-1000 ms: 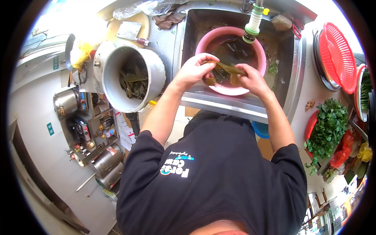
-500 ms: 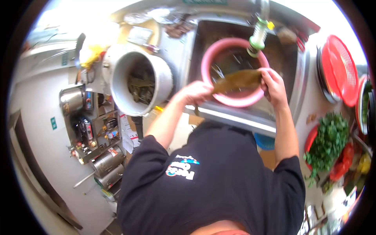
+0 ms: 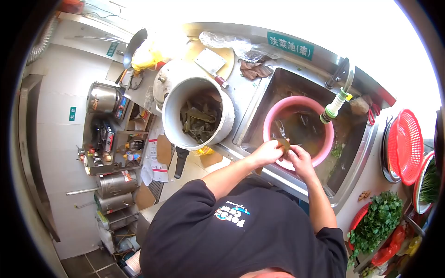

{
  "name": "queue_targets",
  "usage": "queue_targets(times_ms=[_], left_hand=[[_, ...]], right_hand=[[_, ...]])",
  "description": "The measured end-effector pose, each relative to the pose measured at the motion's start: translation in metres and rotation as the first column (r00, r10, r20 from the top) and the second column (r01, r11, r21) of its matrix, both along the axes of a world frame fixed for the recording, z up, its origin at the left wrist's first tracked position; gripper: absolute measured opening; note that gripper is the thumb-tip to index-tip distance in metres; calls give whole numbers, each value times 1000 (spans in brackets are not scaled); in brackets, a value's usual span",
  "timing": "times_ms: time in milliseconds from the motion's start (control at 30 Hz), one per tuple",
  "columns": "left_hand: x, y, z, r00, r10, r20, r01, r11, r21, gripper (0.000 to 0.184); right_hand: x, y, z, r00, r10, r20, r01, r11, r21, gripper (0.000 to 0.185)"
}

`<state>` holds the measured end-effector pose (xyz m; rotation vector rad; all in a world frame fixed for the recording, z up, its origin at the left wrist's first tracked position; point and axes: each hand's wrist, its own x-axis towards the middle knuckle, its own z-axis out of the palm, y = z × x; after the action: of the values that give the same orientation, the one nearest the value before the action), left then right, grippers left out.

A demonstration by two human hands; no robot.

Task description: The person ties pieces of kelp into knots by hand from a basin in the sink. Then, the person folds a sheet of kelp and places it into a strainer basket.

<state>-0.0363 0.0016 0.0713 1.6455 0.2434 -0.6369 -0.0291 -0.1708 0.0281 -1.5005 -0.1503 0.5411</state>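
Observation:
My left hand (image 3: 267, 153) is closed on one end of a brown-green leaf (image 3: 283, 144), over the near rim of a pink basin (image 3: 327, 147). My right hand (image 3: 301, 161) pinches the same leaf close beside the left. The leaf looks folded or bunched between them. The basin stands in a steel sink (image 3: 351, 167) and holds dark water with several glossy leaves under a green-white faucet (image 3: 334, 107). Left of the sink, a deep grey pot (image 3: 226, 113) contains more limp dark leaves (image 3: 200, 116).
A cleaver (image 3: 210, 61) lies on a round board behind the pot. The pot's black handle (image 3: 181, 163) sticks out towards me. On the right are red baskets (image 3: 404, 146) and a heap of leafy greens (image 3: 378, 222). Metal pots (image 3: 115, 184) stand at far left.
The leaf, stretched wide between my hands half a second ago, is now bunched as the hands have come together. The view has turned, so the sink and pot appear lower and further right.

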Motion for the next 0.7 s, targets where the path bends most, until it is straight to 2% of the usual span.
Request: queue_targets(times_ms=[33, 100, 133, 167, 233, 267, 300, 367, 400, 433, 500, 533, 567, 600, 633, 700], left_hand=[[-4, -2, 0, 994, 16, 108, -23, 998, 58, 41], [-5, -6, 10, 998, 2, 62, -6, 998, 67, 42], [-5, -7, 20, 992, 71, -103, -76, 996, -47, 43], [-3, -7, 23, 956, 117, -270, -161, 976, -147, 44], [-1, -10, 7, 944, 273, -187, -311, 925, -219, 40], [-1, -12, -5, 890, 389, -237, -448, 843, -299, 35], [0, -11, -9, 875, 416, -247, -478, 826, -299, 29], [1, -12, -7, 855, 424, -300, -500, 829, -252, 25], [-2, -9, -22, 873, 411, -263, -475, 837, -272, 20], [-3, -10, -54, 895, 445, -21, -438, 871, -221, 17], [-1, -8, -59, 953, 282, 110, -295, 947, 130, 16], [1, -8, -48, 955, 275, 108, -287, 950, 124, 16], [2, -8, -37, 993, 26, 116, -65, 935, 350, 17], [3, -9, -29, 973, -222, 68, 148, 819, 554, 17], [0, -11, -35, 971, -230, 69, 155, 821, 549, 17], [-4, -14, -43, 953, -224, 206, 104, 875, 472, 19]], right_hand=[[1, -2, 5, 1000, -4, -5, 4, 1000, -5, 21], [4, -6, 17, 950, 51, -309, -21, 995, 101, 23], [2, -6, 11, 942, 50, -333, 10, 984, 176, 23], [0, -6, 9, 942, 46, -332, 13, 985, 173, 23], [-5, -3, 11, 888, 63, -455, 55, 969, 240, 24], [-8, 0, 13, 882, 100, -460, -35, 988, 148, 24], [-18, 7, 6, 912, 64, -405, -4, 989, 148, 25], [-25, 7, 1, 968, 118, -222, -132, 990, -51, 29], [-36, 11, -28, 999, 25, 44, -22, 996, -82, 31], [-34, 6, 8, 956, 103, 275, 15, 917, -398, 32], [-32, 3, 34, 804, 202, 559, 151, 840, -521, 36], [-32, 3, 37, 806, 200, 558, 158, 835, -527, 36], [-32, 3, 39, 800, 235, 552, 122, 837, -533, 34], [-31, 0, 40, 793, 270, 547, 86, 838, -539, 33], [-30, -2, 33, 795, 267, 545, 93, 834, -545, 33], [-27, -6, 16, 853, 132, 505, 124, 889, -441, 24]])
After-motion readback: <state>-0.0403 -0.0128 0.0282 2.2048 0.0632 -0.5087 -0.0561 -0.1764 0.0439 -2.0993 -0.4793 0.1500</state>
